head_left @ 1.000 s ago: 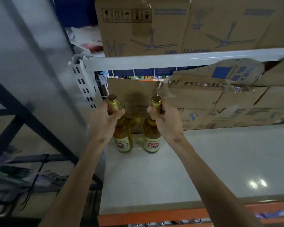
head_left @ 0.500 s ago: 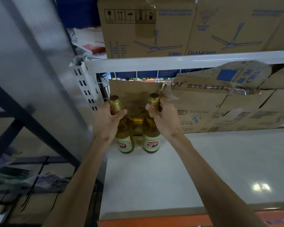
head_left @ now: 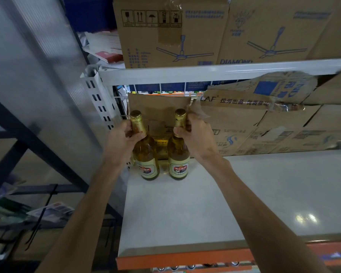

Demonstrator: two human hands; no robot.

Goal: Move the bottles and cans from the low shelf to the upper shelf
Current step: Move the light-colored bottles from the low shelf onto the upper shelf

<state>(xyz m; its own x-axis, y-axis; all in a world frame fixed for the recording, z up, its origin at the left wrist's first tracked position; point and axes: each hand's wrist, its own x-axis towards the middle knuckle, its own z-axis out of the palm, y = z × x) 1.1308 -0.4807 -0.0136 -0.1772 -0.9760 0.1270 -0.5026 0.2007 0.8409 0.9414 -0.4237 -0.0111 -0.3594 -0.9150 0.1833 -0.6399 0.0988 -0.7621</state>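
You have 2 glass bottles at the back-left corner of the white shelf (head_left: 205, 203), 1 in each hand. Your left hand (head_left: 122, 140) is curled round the gold-foiled neck of the left bottle (head_left: 146, 152), and your right hand (head_left: 197, 140) is clamped the same way on the neck of the right bottle (head_left: 178, 154). Both thumbs wrap across the front.

The bottles stand close beside each other, with a narrow gap between the bodies. The left one leans a little. Their bases look to be on or just above the shelf; I cannot tell which.

This looks like the set-down. Lower each bottle straight until you feel the base sit flat, then right the leaning one before you loosen your fingers. Let go of 1 hand at a time, so a wobble in 1 bottle cannot knock the other.

Mind the slotted post (head_left: 98, 101) beside your left knuckles and the torn cartons (head_left: 244, 131) just behind your right hand. Draw your hands back toward the front edge, not sideways. Glass held only by the neck swings easily, so hold your wrists steady.
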